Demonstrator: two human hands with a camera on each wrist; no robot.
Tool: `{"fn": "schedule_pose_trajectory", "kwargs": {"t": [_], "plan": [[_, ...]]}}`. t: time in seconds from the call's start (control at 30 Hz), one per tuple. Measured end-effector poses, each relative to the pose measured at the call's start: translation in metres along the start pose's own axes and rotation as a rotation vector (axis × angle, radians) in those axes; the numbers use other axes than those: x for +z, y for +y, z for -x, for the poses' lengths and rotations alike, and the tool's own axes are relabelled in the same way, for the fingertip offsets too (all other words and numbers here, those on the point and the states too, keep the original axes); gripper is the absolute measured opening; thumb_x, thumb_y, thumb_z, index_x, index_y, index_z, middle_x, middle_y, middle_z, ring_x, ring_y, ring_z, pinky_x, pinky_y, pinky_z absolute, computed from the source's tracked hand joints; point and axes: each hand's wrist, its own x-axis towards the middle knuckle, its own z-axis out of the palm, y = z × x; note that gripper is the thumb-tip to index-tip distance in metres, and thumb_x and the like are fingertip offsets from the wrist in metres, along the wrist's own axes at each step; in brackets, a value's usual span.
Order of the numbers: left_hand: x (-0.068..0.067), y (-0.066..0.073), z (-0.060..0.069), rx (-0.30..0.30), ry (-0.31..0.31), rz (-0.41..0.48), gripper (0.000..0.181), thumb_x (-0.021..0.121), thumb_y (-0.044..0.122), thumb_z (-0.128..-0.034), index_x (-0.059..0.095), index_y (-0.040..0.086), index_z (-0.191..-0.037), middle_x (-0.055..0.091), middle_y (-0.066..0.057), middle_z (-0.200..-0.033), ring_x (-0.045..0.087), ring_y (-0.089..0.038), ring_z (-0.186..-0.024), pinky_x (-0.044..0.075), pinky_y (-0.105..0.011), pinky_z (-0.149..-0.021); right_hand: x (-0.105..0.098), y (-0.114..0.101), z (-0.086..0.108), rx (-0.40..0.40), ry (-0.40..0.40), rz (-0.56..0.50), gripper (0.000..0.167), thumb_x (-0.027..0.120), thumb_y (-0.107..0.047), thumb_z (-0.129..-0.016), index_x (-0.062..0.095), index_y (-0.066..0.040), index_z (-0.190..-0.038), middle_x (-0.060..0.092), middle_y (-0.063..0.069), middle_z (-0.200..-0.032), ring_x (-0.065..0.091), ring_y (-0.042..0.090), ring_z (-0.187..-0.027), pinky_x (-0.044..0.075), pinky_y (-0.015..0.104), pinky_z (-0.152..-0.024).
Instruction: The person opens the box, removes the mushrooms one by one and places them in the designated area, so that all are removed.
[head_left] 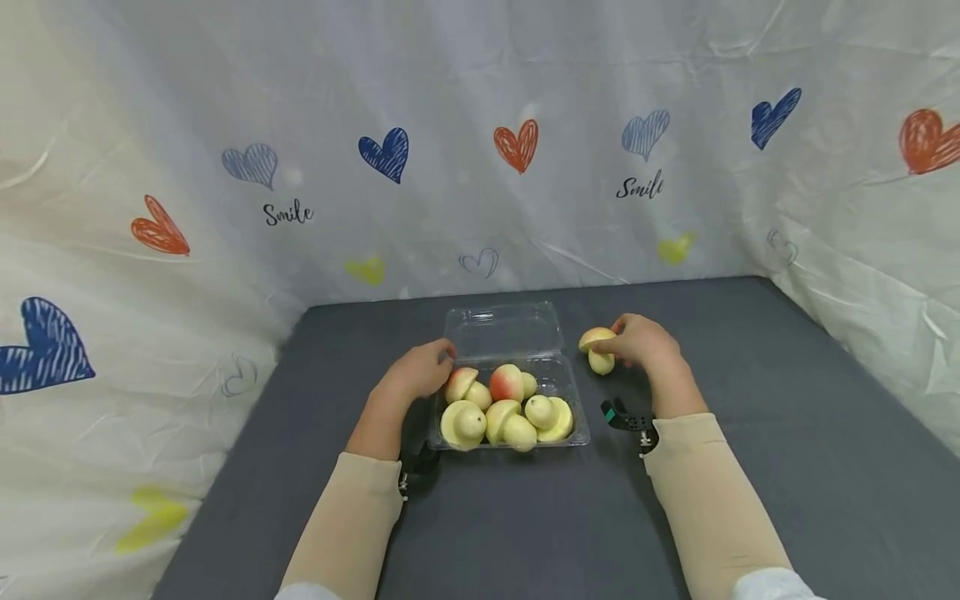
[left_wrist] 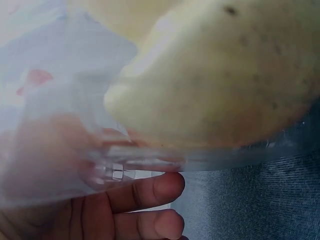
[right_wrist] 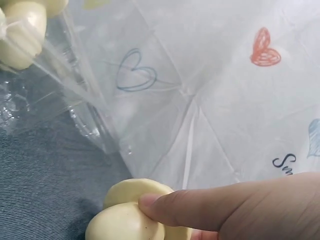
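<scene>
On the dark table stands a clear plastic clamshell box (head_left: 564, 382), its lid (head_left: 504, 332) folded back. Several cream mushrooms (head_left: 555, 417), which look like models, lie in it; some caps are flushed red. My left hand (head_left: 422, 368) holds the box at its back left edge. Through the clear wall in the left wrist view, part of that hand shows, its fingertips (left_wrist: 167, 189) against the outside. To the right of the box, my right hand (head_left: 647, 340) pinches another mushroom (head_left: 600, 360); the thumb presses between its cap and stem in the right wrist view.
Dark cloth covers the table (head_left: 495, 533). A pale sheet (head_left: 450, 75) printed with hearts and "Smile" hangs behind and along both sides. Each wrist carries a strapped camera mount, the right one (head_left: 628, 418) being plainer to see.
</scene>
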Motion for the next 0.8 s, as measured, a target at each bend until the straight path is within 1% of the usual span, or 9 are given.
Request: {"fn": "schedule_pose_trajectory", "kwargs": {"t": [0.13,0.23,0.33,0.43,0.57,0.8], "plan": [[-0.001,0.0023,0.0015,0.006,0.008,0.011,0.035,0.044,0.024,-0.1107,0.054,0.012,-0.143,0.065,-0.01,-0.098,0.055,-0.024,-0.061,0.044,-0.039,-0.058,0.0023,-0.0005,-0.0029,0.012,0.035,0.009,0.051,0.07,-0.044,-0.095,0.055,-0.003,-0.12,0.066,0.012,-0.091,0.062,0.029,-0.081,0.044,0.042,-0.07],[-0.0001,0.0026,0.0024,0.009,0.014,0.008,0.035,0.045,0.023,-0.1106,0.055,0.012,-0.142,0.065,-0.009,-0.103,0.056,-0.024,-0.063,0.045,-0.038,-0.059,0.0044,-0.0018,-0.0035,0.022,0.047,0.0,0.049,0.07,-0.043,-0.096,0.054,-0.002,-0.12,0.064,0.011,-0.088,0.062,0.029,-0.08,0.043,0.042,-0.07],[0.001,0.0025,0.0038,0.009,0.013,0.007,0.035,0.046,0.022,-0.1106,0.055,0.011,-0.142,0.066,-0.01,-0.106,0.057,-0.024,-0.064,0.045,-0.038,-0.059,0.0068,-0.0021,-0.0032,0.032,0.041,-0.008,0.05,0.069,-0.042,-0.096,0.054,-0.001,-0.122,0.064,0.012,-0.087,0.062,0.028,-0.079,0.043,0.042,-0.069],[0.0021,0.0028,0.0061,0.011,0.008,0.015,0.035,0.046,0.022,-0.1104,0.055,0.01,-0.142,0.066,-0.01,-0.101,0.057,-0.024,-0.062,0.045,-0.038,-0.057,0.0094,-0.0011,-0.002,0.037,0.037,-0.013,0.053,0.068,-0.042,-0.097,0.054,0.001,-0.125,0.063,0.012,-0.087,0.062,0.029,-0.077,0.044,0.042,-0.069],[0.0012,0.0024,0.0057,0.028,0.017,0.019,0.034,0.046,0.021,-0.1105,0.055,0.009,-0.141,0.064,-0.008,-0.091,0.055,-0.024,-0.059,0.043,-0.037,-0.055,0.0084,-0.0026,-0.0016,0.035,0.043,-0.009,0.054,0.067,-0.041,-0.097,0.053,0.002,-0.126,0.063,0.013,-0.088,0.062,0.031,-0.078,0.045,0.042,-0.068],[-0.0002,0.0033,0.0039,0.029,0.018,0.023,0.035,0.045,0.022,-0.1105,0.055,0.009,-0.141,0.064,-0.008,-0.09,0.054,-0.024,-0.06,0.044,-0.037,-0.056,0.0057,-0.0056,-0.002,0.051,0.044,0.017,0.056,0.068,-0.042,-0.096,0.053,0.002,-0.128,0.064,0.015,-0.093,0.064,0.03,-0.079,0.045,0.044,-0.071]]}}
